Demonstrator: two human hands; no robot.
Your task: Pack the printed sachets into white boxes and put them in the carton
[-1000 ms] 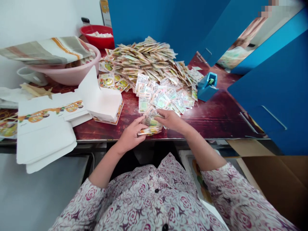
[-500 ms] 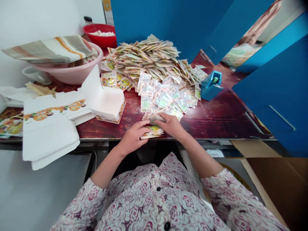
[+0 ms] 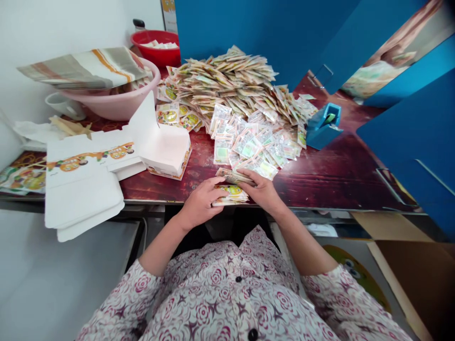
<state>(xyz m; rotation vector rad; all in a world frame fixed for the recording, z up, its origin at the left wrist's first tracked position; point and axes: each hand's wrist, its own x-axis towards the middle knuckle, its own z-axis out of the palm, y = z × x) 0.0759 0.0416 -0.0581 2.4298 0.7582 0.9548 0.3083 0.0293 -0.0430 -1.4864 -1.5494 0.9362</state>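
At the table's front edge my left hand [image 3: 202, 199] is closed on a small stack of yellow-printed packets [image 3: 232, 193]. My right hand [image 3: 263, 189] grips another bunch of packets [image 3: 232, 176] just beyond that stack, its thumb near the side, and the left fingertips reach toward this bunch too. Right behind my hands lie loose clear-faced packets [image 3: 245, 142]. A tall heap of the same kind of packets [image 3: 227, 85] rises behind them. To the left stands an open white box [image 3: 168, 151] with an orange printed side.
Flattened printed cartons [image 3: 85, 184] overhang the table's left front edge. Behind them are a pink basin [image 3: 110, 106] with a striped cloth [image 3: 85, 68], a white mug [image 3: 66, 105] and a red basin [image 3: 158, 52]. A blue tape dispenser [image 3: 322, 130] stands right, near blue panels [image 3: 408, 128].
The whole scene has shifted slightly to the right as the head turned. My hands stay around the packets, with the rear bunch now a little more apart from the front stack.
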